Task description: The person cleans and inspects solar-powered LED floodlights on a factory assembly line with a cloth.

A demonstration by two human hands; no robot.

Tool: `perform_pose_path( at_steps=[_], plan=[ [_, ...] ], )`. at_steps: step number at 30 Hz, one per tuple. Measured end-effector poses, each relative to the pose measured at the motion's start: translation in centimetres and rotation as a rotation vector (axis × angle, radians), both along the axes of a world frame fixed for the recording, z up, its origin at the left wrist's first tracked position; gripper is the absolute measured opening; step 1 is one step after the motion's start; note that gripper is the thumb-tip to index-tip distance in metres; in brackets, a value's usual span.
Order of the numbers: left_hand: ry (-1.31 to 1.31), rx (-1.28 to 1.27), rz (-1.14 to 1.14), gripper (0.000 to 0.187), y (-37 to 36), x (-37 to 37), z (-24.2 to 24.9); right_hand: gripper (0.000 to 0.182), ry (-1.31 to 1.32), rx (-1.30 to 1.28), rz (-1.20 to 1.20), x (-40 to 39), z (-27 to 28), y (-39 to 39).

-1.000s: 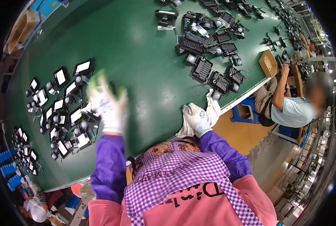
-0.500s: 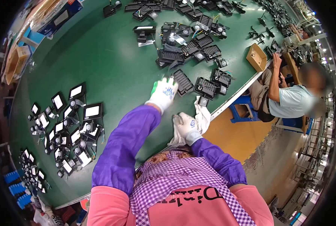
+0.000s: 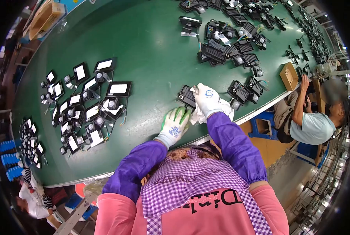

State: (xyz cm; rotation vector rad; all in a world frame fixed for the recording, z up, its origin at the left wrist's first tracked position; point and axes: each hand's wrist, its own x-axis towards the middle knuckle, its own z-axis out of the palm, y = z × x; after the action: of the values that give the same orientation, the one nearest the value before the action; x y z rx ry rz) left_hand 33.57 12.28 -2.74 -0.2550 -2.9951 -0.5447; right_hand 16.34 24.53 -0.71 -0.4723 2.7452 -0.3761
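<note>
A black floodlight with a ribbed back lies on the green table in front of me. My left hand, in a white glove with green-coated fingers, grips its near edge; the hand partly hides the contact. Bunched in my right hand, also gloved, is a white cloth, pressed against the floodlight's right side. The loose part of the cloth hangs below that hand toward the table edge. To the right, beyond the cloth, lie more black floodlights with round sensors and wires.
Many floodlights are heaped at the back right, and others with white panels stand at the left. A cardboard box sits by the right edge. A co-worker in a light shirt sits there, hands on the table.
The floodlight has come closer to me with my left hand at its near edge. My right hand has carried the cloth forward onto the floodlight. The whole view has shifted.
</note>
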Motion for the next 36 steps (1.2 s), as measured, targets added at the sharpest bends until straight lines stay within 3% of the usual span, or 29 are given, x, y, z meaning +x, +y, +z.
perform_pose_path(
  at_steps=[3, 6, 10, 11, 14, 16, 18, 19, 22, 25, 28, 29, 32, 36],
  plan=[
    [0.058, 0.010, -0.050, 0.065, -1.4, 3.0, -1.0, 0.027, -0.009, 0.002, 0.022, 0.3, 0.2, 0.0],
    [-0.058, 0.011, -0.049, 0.063, -1.8, 3.0, -1.1, 0.029, -0.031, -0.095, -0.044, 0.7, 0.4, 0.5],
    [-0.460, -0.021, -0.173, 0.059, -2.6, -1.7, 2.9, 0.034, -0.059, -0.270, -0.153, 2.4, 2.7, 1.8],
    [-0.345, -0.084, -0.268, 0.060, -2.6, -2.1, 1.9, 0.037, -0.166, -0.198, -0.237, 2.9, 4.5, 1.8],
    [-0.488, 0.034, -0.285, 0.058, -1.1, -3.4, 7.9, 0.040, -0.159, -0.384, -0.412, 2.9, 1.4, 4.0],
    [-0.420, 0.375, -0.145, 0.052, -1.2, -3.5, 10.4, 0.038, -0.134, -0.595, -0.472, 2.3, 1.8, 5.1],
    [-0.397, 0.843, -0.017, 0.047, -2.9, -4.4, 11.2, 0.032, -0.027, -0.490, -0.390, 1.9, 3.6, 5.3],
    [-0.559, 1.204, 0.219, 0.040, -3.9, -4.7, 11.5, 0.030, 0.021, -0.401, -0.300, 1.7, 3.3, 5.4],
    [-0.527, 1.548, 0.556, 0.027, -7.1, -3.7, 8.9, 0.025, 0.159, -0.160, -0.059, 1.3, 2.0, 5.4],
    [-0.316, 1.278, 0.572, 0.033, -9.3, -2.4, 4.9, 0.023, 0.220, 0.013, 0.071, 2.9, 0.6, 4.9],
    [-0.090, 0.423, 0.595, 0.048, -9.8, -1.5, 3.2, 0.023, 0.238, 0.056, 0.081, 5.5, -0.4, 3.6],
    [-0.234, 0.430, 0.709, 0.057, -9.5, -1.2, 3.0, 0.023, 0.249, 0.065, 0.111, 6.3, -0.5, 3.3],
    [-0.330, 0.507, 0.764, 0.056, -8.1, -0.4, 4.1, 0.022, 0.263, -0.014, 0.210, 8.2, -1.1, 3.4],
    [-0.434, 0.390, 0.469, 0.057, -9.0, 0.7, 4.9, 0.022, 0.268, 0.014, 0.178, 6.0, -3.3, 3.4]
  ],
)
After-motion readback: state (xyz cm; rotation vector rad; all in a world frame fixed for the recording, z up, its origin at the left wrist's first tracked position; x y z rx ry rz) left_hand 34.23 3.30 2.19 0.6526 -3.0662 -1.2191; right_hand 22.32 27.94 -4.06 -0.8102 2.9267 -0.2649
